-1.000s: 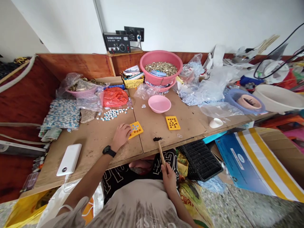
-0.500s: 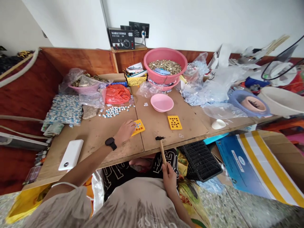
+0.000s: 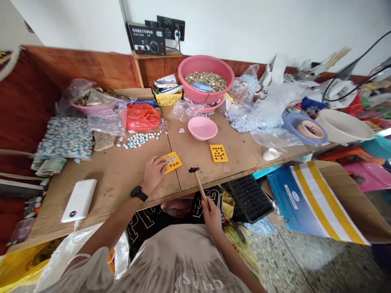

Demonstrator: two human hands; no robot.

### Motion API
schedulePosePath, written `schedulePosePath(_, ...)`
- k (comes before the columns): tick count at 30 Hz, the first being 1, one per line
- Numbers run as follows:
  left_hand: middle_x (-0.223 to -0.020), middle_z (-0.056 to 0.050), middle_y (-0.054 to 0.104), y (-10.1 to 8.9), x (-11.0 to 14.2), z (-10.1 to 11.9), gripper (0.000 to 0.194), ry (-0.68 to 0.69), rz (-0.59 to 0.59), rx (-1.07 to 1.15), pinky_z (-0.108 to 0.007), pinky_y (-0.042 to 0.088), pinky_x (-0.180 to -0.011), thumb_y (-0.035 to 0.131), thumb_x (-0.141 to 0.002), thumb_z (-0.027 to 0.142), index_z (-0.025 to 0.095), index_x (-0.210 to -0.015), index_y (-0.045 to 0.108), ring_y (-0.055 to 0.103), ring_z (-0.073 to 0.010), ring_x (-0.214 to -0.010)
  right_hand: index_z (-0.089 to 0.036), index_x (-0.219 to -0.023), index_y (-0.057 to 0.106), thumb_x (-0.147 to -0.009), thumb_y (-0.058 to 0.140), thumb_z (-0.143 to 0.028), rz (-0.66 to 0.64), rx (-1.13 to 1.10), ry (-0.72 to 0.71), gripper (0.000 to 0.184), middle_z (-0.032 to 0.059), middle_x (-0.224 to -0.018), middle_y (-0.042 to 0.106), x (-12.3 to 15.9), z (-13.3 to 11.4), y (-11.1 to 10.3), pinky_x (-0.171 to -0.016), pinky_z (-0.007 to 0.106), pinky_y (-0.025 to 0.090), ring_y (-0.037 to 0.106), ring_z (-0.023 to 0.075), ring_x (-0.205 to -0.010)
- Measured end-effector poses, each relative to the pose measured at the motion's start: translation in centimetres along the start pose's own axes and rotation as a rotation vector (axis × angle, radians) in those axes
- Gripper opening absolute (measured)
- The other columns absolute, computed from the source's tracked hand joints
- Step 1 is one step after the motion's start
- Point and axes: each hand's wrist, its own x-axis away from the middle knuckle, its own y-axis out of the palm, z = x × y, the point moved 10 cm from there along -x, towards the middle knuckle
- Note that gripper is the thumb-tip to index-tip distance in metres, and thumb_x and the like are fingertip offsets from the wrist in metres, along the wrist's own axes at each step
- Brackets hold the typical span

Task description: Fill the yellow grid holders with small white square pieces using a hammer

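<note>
My left hand, with a black watch at the wrist, lies on the table with curled fingers at the left edge of a yellow grid tray. Small blue-and-white pieces sit in some of its cells; part of the tray is behind the fingers. In my right hand is a small hammer, held by its wooden handle, the black head resting at the table's front edge. A second yellow grid tray with dark squares lies to the right. Loose blue-and-white pieces are scattered behind my left hand.
A pink bowl stands mid-table, before a large pink basin of brass-coloured parts. A white power bank lies at left, near a bag of pieces. A white cup sits at right; a black crate is below the edge.
My left hand has drawn back from over the tray's cells to its left edge. The hammer stays in my right hand. The whole view has shifted a little.
</note>
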Motion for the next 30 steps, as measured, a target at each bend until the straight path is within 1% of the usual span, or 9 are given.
schedulePosePath(4, -0.165, -0.020, 0.065, -1.2, 1.8, 0.2, 0.062, -0.060, 0.091, -0.037, -0.063, 0.044, -0.127, 0.073, -0.107, 0.053, 0.024, -0.161, 0.069, 0.057, -0.0465, -0.148, -0.020, -0.132, 0.086, -0.116, 0.056, -0.059, -0.056, 0.001, -0.182, 0.052, 0.0142, -0.119, 0.089, -3.1, -5.1, 0.6, -0.095, 0.036, 0.065, 0.084, 0.0298, -0.106)
schedulePosePath(6, -0.171, -0.019, 0.060, -1.9, 2.9, 0.4, 0.071, -0.068, 0.109, -0.055, -0.062, 0.042, -0.129, 0.074, -0.105, 0.057, 0.025, -0.168, 0.062, 0.056, -0.0467, -0.152, -0.020, -0.137, 0.085, -0.118, 0.054, -0.058, -0.090, -0.026, -0.247, 0.053, 0.0159, -0.124, 0.088, -4.1, -7.2, 1.7, -0.101, 0.038, 0.065, 0.084, 0.0304, -0.112)
schedulePosePath(8, -0.171, -0.020, 0.060, -2.2, 4.0, 0.3, 0.071, -0.083, 0.092, -0.088, -0.063, 0.042, -0.128, 0.077, -0.103, 0.058, 0.026, -0.165, 0.064, 0.056, -0.0476, -0.151, -0.018, -0.140, 0.083, -0.119, 0.053, -0.058, -0.099, -0.044, -0.289, 0.054, 0.0175, -0.127, 0.087, -4.5, -8.5, 2.7, -0.105, 0.039, 0.065, 0.083, 0.0310, -0.116)
schedulePosePath(11, -0.167, -0.021, 0.062, -1.9, 5.3, -0.1, 0.074, -0.118, 0.030, -0.129, -0.064, 0.044, -0.127, 0.082, -0.099, 0.061, 0.026, -0.163, 0.066, 0.056, -0.0484, -0.151, -0.018, -0.140, 0.082, -0.119, 0.052, -0.054, -0.133, -0.003, -0.310, 0.052, 0.0180, -0.128, 0.087, -4.4, -8.3, 4.2, -0.104, 0.040, 0.066, 0.083, 0.0314, -0.116)
schedulePosePath(14, -0.160, -0.018, 0.067, -1.5, 5.6, -0.3, 0.074, -0.138, -0.005, -0.143, -0.060, 0.045, -0.128, 0.081, -0.100, 0.061, 0.027, -0.164, 0.065, 0.057, -0.0445, -0.151, -0.020, -0.137, 0.083, -0.119, 0.052, -0.049, -0.197, 0.091, -0.289, 0.046, 0.0164, -0.120, 0.089, -4.1, -6.9, 5.0, -0.097, 0.039, 0.067, 0.085, 0.0314, -0.107)
schedulePosePath(22, -0.160, -0.016, 0.069, -1.4, 5.7, -0.8, 0.072, -0.160, -0.002, -0.145, -0.060, 0.045, -0.128, 0.080, -0.100, 0.061, 0.028, -0.163, 0.067, 0.059, -0.0428, -0.150, -0.017, -0.139, 0.081, -0.117, 0.061, -0.059, -0.022, -0.071, -0.192, 0.051, 0.0141, -0.114, 0.089, -4.2, -7.4, 1.4, -0.095, 0.038, 0.066, 0.084, 0.0306, -0.102)
schedulePosePath(25, -0.159, -0.015, 0.071, -1.8, 4.6, -2.4, 0.054, -0.191, 0.048, -0.093, -0.055, 0.050, -0.123, 0.077, -0.101, 0.054, 0.028, -0.148, 0.076, 0.063, -0.0396, -0.147, -0.017, -0.133, 0.083, -0.115, 0.062, -0.062, -0.018, -0.111, -0.200, 0.053, 0.0130, -0.111, 0.089, -5.7, -6.6, 1.2, -0.092, 0.037, 0.066, 0.084, 0.0302, -0.099)
schedulePosePath(28, -0.122, -0.012, 0.084, -2.9, 1.0, -5.7, 0.031, -0.315, 0.119, -0.024, -0.042, 0.059, -0.102, 0.059, -0.110, 0.043, 0.025, -0.116, 0.083, 0.078, -0.0296, -0.112, -0.017, -0.125, 0.086, -0.111, 0.065, -0.068, -0.008, -0.104, -0.201, 0.057, 0.0156, -0.111, 0.089, -8.9, -5.3, 1.4, -0.091, 0.041, 0.067, 0.083, 0.0329, -0.099)
schedulePosePath(30, -0.108, -0.011, 0.084, -4.1, -2.6, -8.1, 0.033, -0.406, 0.172, -0.087, -0.040, 0.058, -0.092, 0.055, -0.111, 0.040, 0.023, -0.117, 0.083, 0.077, -0.0277, -0.092, -0.017, -0.118, 0.086, -0.107, 0.065, -0.073, 0.017, -0.095, -0.190, 0.061, 0.0172, -0.108, 0.088, -11.2, -4.8, 1.7, -0.090, 0.043, 0.066, 0.081, 0.0340, -0.096)
